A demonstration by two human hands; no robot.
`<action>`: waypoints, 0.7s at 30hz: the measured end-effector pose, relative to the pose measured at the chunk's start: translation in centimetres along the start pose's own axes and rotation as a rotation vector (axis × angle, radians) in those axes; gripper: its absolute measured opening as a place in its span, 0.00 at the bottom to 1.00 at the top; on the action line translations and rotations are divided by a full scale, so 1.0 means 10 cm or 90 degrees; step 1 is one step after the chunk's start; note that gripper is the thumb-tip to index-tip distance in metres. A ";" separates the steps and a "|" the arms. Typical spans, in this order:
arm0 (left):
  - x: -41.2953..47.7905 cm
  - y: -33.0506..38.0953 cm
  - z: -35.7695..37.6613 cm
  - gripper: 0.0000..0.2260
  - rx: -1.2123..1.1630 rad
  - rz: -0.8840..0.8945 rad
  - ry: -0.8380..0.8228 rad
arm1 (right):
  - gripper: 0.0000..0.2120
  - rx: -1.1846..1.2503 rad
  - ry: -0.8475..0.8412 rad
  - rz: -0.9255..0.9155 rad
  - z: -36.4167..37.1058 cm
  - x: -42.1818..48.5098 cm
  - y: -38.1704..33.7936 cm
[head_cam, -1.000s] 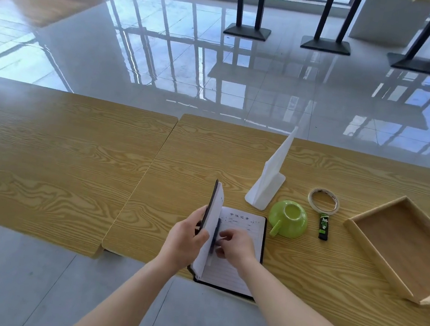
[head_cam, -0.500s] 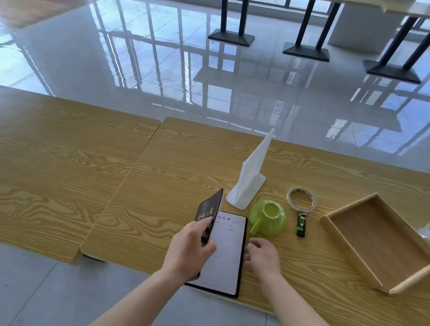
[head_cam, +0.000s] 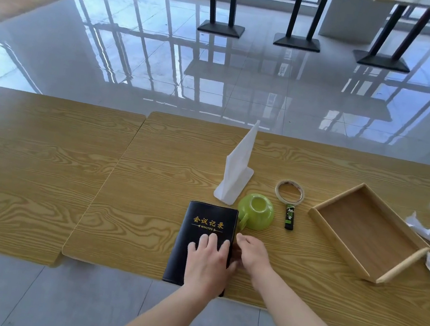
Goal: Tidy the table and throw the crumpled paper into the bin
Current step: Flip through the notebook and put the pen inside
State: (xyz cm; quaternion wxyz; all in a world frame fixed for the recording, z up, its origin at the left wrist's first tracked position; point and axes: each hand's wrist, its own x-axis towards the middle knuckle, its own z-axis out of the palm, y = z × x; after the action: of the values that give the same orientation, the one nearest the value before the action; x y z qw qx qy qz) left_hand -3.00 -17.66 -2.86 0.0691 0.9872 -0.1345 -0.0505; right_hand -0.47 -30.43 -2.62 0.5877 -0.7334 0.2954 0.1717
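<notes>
A black notebook (head_cam: 205, 225) with gold lettering lies closed at the near edge of the wooden table (head_cam: 152, 182). My left hand (head_cam: 208, 259) rests flat on its cover, fingers spread. My right hand (head_cam: 251, 251) touches the notebook's right edge, fingers loosely curled and holding nothing. Crumpled white paper pieces (head_cam: 427, 232) lie at the far right, beyond the wooden tray (head_cam: 368, 230). No bin is in view.
A green cup (head_cam: 256, 214) lies upside down just right of the notebook. A white folded stand (head_cam: 237, 173) rises behind it. A tape roll (head_cam: 289, 192) and a small black-green stick (head_cam: 289, 217) lie left of the tray. Black table bases (head_cam: 296, 41) stand on the shiny floor beyond.
The notebook's cover went from held up to fully shut. My left hand came down flat on the cover. My right hand drew out from the pages to the notebook's right edge.
</notes>
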 end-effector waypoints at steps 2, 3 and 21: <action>-0.04 -0.09 0.08 0.22 -0.039 -0.018 -0.034 | 0.16 -0.010 -0.017 -0.010 0.00 -0.01 0.02; -0.06 -0.16 0.09 0.22 -0.056 -0.020 -0.043 | 0.15 -0.039 -0.021 -0.023 -0.01 -0.01 0.04; 0.09 -0.78 0.00 0.35 -0.293 -0.280 -0.092 | 0.19 -0.193 0.089 0.027 0.35 -0.05 0.12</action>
State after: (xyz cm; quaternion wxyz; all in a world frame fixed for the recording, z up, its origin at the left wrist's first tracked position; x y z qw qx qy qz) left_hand -0.16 -10.48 -4.07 0.2686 0.9449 0.0924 -0.1629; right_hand -1.30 -27.12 -4.11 0.4449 -0.8173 0.3218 0.1750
